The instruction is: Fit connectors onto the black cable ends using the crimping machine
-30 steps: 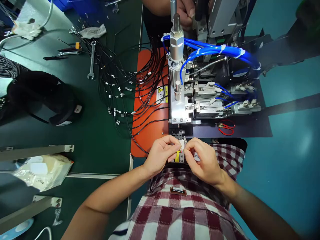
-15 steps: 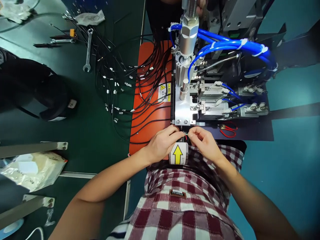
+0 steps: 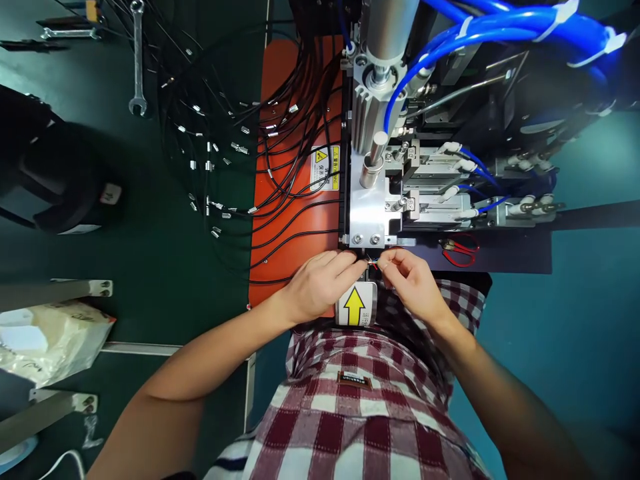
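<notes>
Thin coloured wires (image 3: 373,263), red and pale ones among them, stretch between my two hands just below the front of the metal machine block (image 3: 367,220). My left hand (image 3: 323,283) is closed, with thumb and forefinger pinched on the wires' left side. From the right, my right hand (image 3: 411,277) pinches the wires' other end, its remaining fingers curled. Where the wires come from is hidden behind my left fingers. Right under the hands is a plate with a yellow arrow (image 3: 355,305).
Red-handled cutters (image 3: 459,251) lie on the dark panel at right. Black cables with metal-looking tips (image 3: 240,148) spread over the orange plate (image 3: 300,223) and green surface. A wrench (image 3: 139,60) lies farther left. Blue air tubes (image 3: 490,30) arch over the machine.
The camera view has moved closer to the machine. Both hands stay at the same spot, still pinching; more of the coloured wires shows spread between the fingertips.
</notes>
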Tool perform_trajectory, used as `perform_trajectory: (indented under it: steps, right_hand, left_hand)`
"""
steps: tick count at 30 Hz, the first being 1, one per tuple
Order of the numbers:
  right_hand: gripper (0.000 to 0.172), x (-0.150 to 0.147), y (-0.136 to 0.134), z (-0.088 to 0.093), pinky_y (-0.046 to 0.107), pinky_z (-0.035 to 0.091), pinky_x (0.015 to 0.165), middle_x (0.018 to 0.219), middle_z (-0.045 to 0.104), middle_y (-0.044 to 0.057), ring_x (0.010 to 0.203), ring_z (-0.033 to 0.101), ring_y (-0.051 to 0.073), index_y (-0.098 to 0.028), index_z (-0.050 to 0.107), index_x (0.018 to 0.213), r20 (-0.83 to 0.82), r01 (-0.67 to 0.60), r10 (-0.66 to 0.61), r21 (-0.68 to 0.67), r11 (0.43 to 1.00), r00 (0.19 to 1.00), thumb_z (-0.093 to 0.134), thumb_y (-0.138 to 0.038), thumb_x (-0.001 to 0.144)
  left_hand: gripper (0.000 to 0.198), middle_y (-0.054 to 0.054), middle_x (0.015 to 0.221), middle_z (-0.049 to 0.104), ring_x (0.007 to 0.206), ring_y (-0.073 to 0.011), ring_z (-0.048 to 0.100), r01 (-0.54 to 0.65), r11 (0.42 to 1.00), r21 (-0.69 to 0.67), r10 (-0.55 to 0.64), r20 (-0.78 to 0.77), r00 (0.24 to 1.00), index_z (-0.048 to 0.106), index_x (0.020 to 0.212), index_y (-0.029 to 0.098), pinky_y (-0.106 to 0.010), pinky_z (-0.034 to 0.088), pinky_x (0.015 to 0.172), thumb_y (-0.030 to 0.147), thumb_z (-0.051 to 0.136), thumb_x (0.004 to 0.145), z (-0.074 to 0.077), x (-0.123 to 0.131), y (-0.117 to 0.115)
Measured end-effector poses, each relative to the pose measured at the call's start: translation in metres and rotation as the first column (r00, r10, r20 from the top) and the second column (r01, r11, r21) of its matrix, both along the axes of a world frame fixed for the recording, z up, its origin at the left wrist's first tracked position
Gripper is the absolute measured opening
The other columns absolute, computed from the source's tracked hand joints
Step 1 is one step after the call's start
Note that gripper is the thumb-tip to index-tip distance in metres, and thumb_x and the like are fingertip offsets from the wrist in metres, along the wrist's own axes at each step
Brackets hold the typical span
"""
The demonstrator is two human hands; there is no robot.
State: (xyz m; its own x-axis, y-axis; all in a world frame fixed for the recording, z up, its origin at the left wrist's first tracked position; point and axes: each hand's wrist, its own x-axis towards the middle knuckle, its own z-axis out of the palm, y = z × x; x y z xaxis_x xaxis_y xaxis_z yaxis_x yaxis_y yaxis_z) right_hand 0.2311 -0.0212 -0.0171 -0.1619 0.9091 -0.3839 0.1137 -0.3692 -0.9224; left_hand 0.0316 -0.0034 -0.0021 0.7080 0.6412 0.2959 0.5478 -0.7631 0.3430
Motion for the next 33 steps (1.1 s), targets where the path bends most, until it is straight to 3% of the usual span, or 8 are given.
perform_trajectory:
  steps: [10, 18, 27, 33]
  right_hand:
    - [0.023, -0.001, -0.001, -0.003, 0.025, 0.032, 0.049, 0.061, 0.046, -0.003, 0.053, 0.04, 0.011, -0.018, 0.055, 0.078, 0.015, 0.005, -0.005, 0.017, 1.0, 1.0, 0.057, -0.039, 0.087]
    - [0.019, -0.001, -0.002, -0.005, 0.025, 0.033, 0.05, 0.061, 0.046, -0.004, 0.053, 0.04, 0.011, -0.017, 0.055, 0.079, 0.03, 0.02, -0.022, 0.046, 0.999, 0.999, 0.057, -0.034, 0.087]
    - [0.013, -0.001, -0.009, -0.013, 0.026, 0.036, 0.057, 0.071, 0.05, -0.001, 0.062, 0.044, 0.012, -0.019, 0.055, 0.082, 0.221, -0.016, -0.044, 0.264, 0.964, 0.974, 0.052, -0.027, 0.092]
    - [0.012, 0.001, -0.01, -0.014, 0.027, 0.038, 0.059, 0.073, 0.051, -0.001, 0.063, 0.045, 0.013, -0.02, 0.054, 0.083, 0.262, -0.045, -0.037, 0.299, 0.953, 0.964, 0.051, -0.026, 0.093]
  left_hand:
    - [0.029, -0.007, 0.077, 0.062, 0.068, -0.0152, 0.059, -0.007, 0.993, 0.116, 0.011, -0.035, 0.999, 0.065, 0.101, 0.012, -0.026, 0.051, 0.061, 0.015, 0.036, 0.097, 0.002, 0.0, 0.002]
    - [0.029, -0.008, 0.079, 0.063, 0.069, -0.0169, 0.059, -0.001, 0.995, 0.104, 0.007, -0.058, 0.998, 0.064, 0.102, 0.011, -0.028, 0.052, 0.061, 0.015, 0.035, 0.098, 0.003, 0.002, 0.001]
    - [0.029, -0.009, 0.083, 0.064, 0.072, -0.0169, 0.061, -0.012, 0.996, 0.084, 0.016, -0.057, 0.998, 0.064, 0.103, 0.011, -0.028, 0.053, 0.064, 0.016, 0.036, 0.098, 0.002, 0.002, 0.001]
    - [0.03, -0.009, 0.082, 0.064, 0.071, -0.0167, 0.061, -0.013, 0.995, 0.098, 0.018, -0.05, 0.999, 0.064, 0.104, 0.011, -0.028, 0.053, 0.064, 0.016, 0.035, 0.098, 0.001, 0.002, 0.001]
